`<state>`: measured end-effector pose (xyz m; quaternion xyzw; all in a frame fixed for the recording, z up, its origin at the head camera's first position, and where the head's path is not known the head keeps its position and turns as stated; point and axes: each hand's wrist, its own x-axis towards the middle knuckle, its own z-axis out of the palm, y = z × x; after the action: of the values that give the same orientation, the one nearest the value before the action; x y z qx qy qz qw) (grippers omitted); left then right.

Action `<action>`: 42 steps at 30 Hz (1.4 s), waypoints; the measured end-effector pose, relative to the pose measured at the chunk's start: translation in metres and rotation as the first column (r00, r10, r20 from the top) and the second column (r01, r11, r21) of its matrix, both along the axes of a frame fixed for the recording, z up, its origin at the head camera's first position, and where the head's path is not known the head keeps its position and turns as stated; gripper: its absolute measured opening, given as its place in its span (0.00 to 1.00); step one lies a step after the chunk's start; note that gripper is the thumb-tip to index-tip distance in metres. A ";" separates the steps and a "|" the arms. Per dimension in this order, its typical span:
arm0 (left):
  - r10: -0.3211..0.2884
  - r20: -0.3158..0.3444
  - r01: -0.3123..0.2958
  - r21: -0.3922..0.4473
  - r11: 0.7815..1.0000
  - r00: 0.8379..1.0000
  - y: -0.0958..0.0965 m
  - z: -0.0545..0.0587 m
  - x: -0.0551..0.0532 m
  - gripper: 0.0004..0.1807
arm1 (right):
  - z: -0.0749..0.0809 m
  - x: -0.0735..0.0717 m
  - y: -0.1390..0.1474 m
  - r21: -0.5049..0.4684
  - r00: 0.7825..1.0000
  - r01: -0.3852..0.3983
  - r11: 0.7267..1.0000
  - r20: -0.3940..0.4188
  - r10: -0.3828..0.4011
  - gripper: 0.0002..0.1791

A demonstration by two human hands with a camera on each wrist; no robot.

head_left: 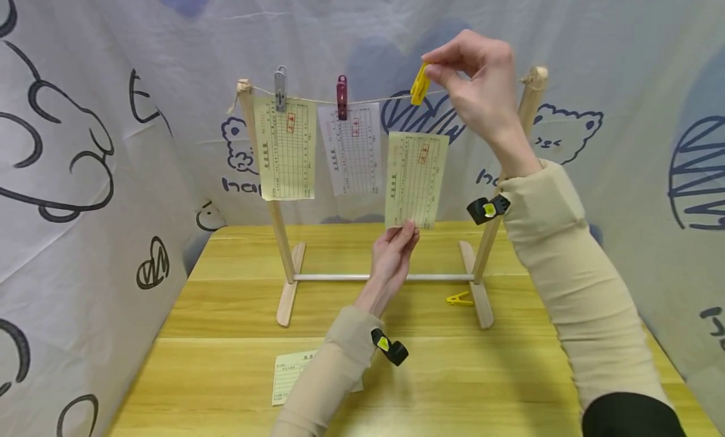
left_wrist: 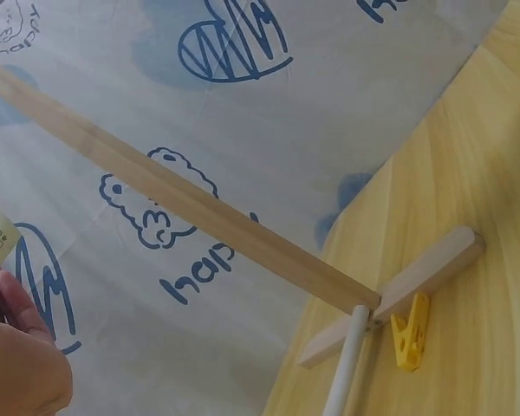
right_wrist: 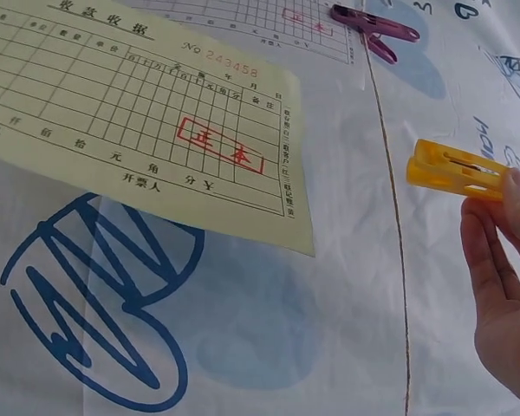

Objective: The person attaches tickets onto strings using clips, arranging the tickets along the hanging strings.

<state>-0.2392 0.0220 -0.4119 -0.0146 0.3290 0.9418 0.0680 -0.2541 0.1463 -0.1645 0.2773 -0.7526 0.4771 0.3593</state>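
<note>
Left hand (head_left: 392, 255) in a pinch on the yellow slip (head_left: 416, 180) above, right hand (head_left: 481, 84) on the clothespin (head_left: 420, 86) below.

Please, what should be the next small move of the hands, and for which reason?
Probably the left hand should raise the pale yellow slip until its top edge meets the string: that edge is now below the string, while the right hand pinches a yellow clip near it. The white sheet hangs clipped this way.
</note>
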 end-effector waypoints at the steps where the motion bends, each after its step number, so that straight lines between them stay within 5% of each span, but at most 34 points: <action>1: -0.001 0.000 0.001 0.003 1.000 1.000 0.000 0.001 -0.001 0.06 | 0.002 -0.001 -0.001 0.004 1.000 0.014 1.000 0.011 -0.014 0.05; 8: 0.007 -0.018 -0.006 0.028 1.000 1.000 0.003 0.006 -0.006 0.07 | 0.010 -0.008 -0.005 0.074 0.993 0.092 0.993 0.064 -0.097 0.07; 24: 0.030 -0.038 -0.027 0.068 0.997 0.999 0.008 0.019 -0.012 0.11 | 0.014 -0.012 -0.012 0.149 0.977 0.113 0.982 0.162 -0.137 0.07; 42: 0.030 -0.069 -0.023 0.089 0.996 0.997 0.009 0.028 -0.014 0.13 | 0.011 -0.013 -0.010 0.214 0.971 0.119 0.970 0.179 -0.159 0.07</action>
<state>-0.2535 0.0314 -0.3843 0.0174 0.2893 0.9561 0.0444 -0.2671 0.1359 -0.1534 0.2104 -0.8463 0.3967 0.2866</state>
